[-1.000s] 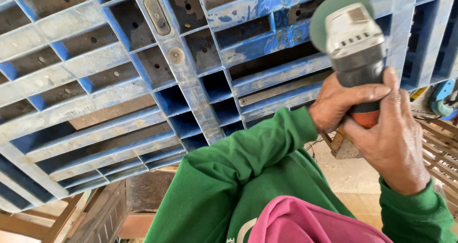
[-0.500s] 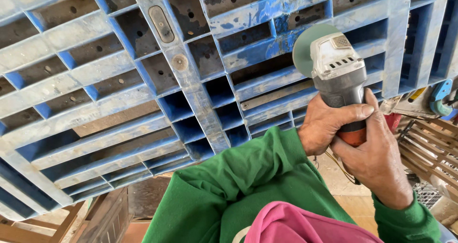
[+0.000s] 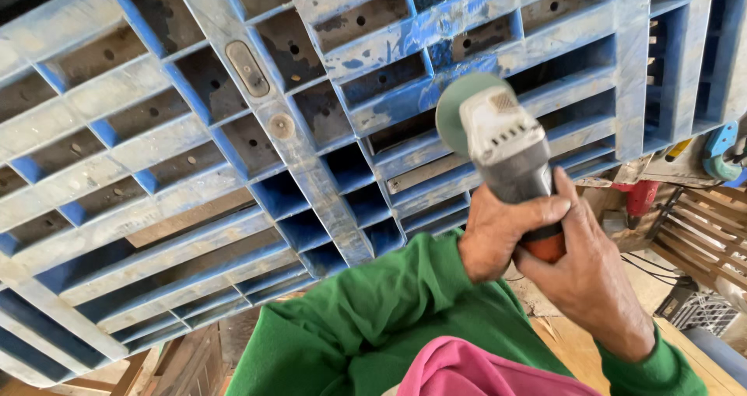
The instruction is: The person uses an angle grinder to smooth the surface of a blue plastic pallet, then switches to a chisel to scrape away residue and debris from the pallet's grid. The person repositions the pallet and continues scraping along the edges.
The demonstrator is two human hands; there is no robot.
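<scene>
Grinder (image 3: 506, 151): gripped by both left hand (image 3: 502, 233) and right hand (image 3: 587, 275), disc near blue pallet (image 3: 311, 155); no cut visible.

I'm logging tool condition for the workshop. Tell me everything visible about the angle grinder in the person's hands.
The grey handheld angle grinder has a dusty, whitish metal gear head with vent slots, a dark grey body and an orange section low on the grip. A round greenish disc sits at its head, close to the worn blue plastic pallet; whether they touch cannot be told. It points up and slightly left. The left hand and right hand both wrap its body.
</scene>
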